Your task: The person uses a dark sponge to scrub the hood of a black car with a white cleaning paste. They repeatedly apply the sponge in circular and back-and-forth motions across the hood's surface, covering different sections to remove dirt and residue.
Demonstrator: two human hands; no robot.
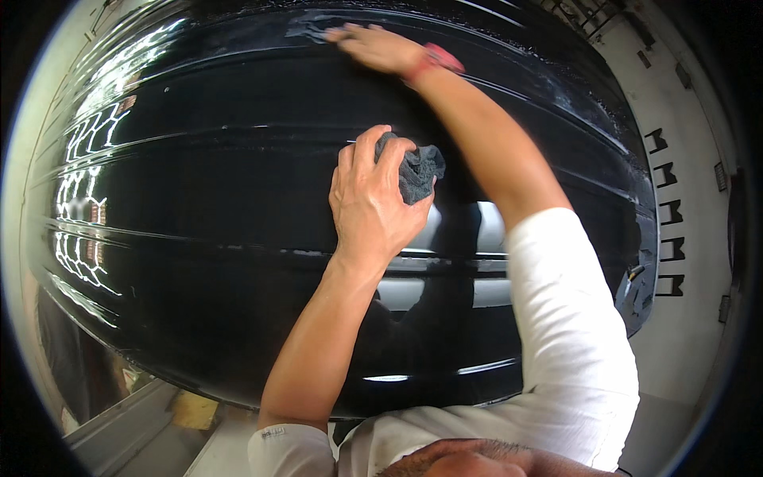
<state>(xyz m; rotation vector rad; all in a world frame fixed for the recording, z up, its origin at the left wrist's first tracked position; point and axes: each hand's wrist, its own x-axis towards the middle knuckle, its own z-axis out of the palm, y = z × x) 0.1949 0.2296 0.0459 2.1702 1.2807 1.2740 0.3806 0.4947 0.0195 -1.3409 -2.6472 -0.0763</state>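
Observation:
A glossy black ridged vehicle roof (238, 185) spreads out before me. My left hand (372, 185) is above its middle, fingers curled around a crumpled dark grey cloth (420, 170). Farther across, my right hand (378, 47) lies flat and blurred, with a red band (441, 58) at its wrist. Under and beyond those fingertips is a second dark blue-grey cloth (305, 28), pressed on the roof near a raised ridge. My right arm crosses over the panel, and part of this second cloth is hidden by the hand.
Whitish streaks and droplets (560, 101) mark the roof's far right part. Bright lamp reflections (95, 179) show on the left. Black brackets (670, 211) are along the pale surface at right. A yellowish piece (194, 410) lies low at left, beside a light ledge (128, 426).

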